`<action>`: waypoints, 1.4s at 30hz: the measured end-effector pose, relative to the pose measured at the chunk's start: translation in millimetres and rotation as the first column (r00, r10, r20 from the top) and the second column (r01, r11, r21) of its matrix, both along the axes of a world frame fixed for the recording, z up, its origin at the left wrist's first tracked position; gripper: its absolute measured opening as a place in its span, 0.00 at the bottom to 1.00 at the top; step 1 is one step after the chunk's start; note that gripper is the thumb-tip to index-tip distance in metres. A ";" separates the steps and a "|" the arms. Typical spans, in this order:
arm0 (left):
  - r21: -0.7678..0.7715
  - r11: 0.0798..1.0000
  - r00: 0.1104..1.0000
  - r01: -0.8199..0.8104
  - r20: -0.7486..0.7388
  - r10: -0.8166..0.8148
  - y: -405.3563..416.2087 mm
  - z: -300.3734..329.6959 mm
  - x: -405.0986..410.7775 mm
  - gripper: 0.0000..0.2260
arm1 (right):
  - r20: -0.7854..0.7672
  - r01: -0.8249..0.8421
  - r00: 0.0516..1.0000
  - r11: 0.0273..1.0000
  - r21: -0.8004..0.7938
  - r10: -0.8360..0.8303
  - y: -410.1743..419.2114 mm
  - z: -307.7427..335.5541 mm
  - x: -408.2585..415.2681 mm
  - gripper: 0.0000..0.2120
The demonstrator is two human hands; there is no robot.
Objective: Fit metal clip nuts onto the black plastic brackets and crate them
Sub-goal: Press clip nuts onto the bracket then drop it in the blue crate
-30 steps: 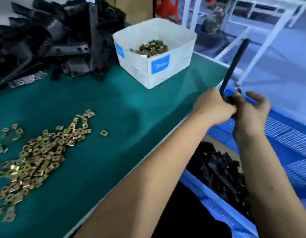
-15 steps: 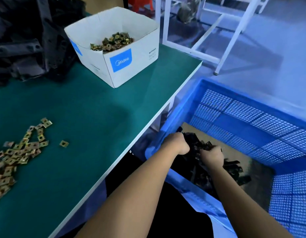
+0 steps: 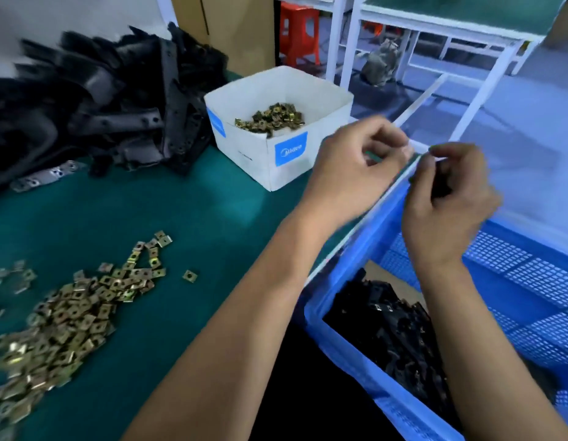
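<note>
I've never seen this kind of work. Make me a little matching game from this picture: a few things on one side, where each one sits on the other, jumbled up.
Things:
1. Loose pile of brass-coloured metal clip nuts
2. White cardboard box
3. Heap of long black plastic brackets
4. Blue plastic mesh crate

Places:
A. Beside the table, lower right
B. Table's far left
C. Green table mat, near left
D. Table's far edge, middle

Pairs: 1-C, 2-D, 3-B, 4-A

Both hands point(image 3: 356, 167) raised, blurred — right hand point(image 3: 448, 198) over blue crate point(image 3: 365, 354).

Left hand point(image 3: 349, 167) raised, fingers loosely curled; right hand point(image 3: 448, 198) curled (blurred).
</note>
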State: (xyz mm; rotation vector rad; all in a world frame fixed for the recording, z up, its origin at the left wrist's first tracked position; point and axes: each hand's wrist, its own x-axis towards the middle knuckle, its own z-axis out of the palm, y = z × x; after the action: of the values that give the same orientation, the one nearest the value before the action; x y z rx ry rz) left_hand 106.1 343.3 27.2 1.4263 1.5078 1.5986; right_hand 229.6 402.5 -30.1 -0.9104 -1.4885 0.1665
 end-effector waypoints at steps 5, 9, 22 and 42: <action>0.019 0.864 0.855 -0.504 0.151 0.495 -51.2 2.2 -93.2 0.08 | 0.171 -0.412 0.897 0.911 -0.010 0.407 -60.9 42.0 -116.6 0.03; -0.152 0.472 0.496 -0.868 -0.239 0.835 -91.6 -20.1 -168.1 0.06 | 0.463 -0.496 0.654 0.801 -0.335 0.599 -91.8 43.4 -211.4 0.07; -0.275 0.455 0.517 -0.847 -0.624 0.585 -119.5 -58.2 -275.0 0.18 | 0.676 -0.291 0.401 0.786 -0.546 0.618 -69.8 -11.8 -369.3 0.30; -0.258 0.022 0.019 -0.966 0.013 1.000 -223.2 -44.4 -315.9 0.04 | -0.099 -0.669 0.070 -0.027 -0.743 0.993 -199.5 18.7 -434.8 0.09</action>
State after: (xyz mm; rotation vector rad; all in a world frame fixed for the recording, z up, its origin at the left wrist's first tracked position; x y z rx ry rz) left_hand -209.8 120.1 -17.2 -0.3165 2.6911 2.0463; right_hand -205.2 203.0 -11.4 -0.2227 -2.4318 1.7111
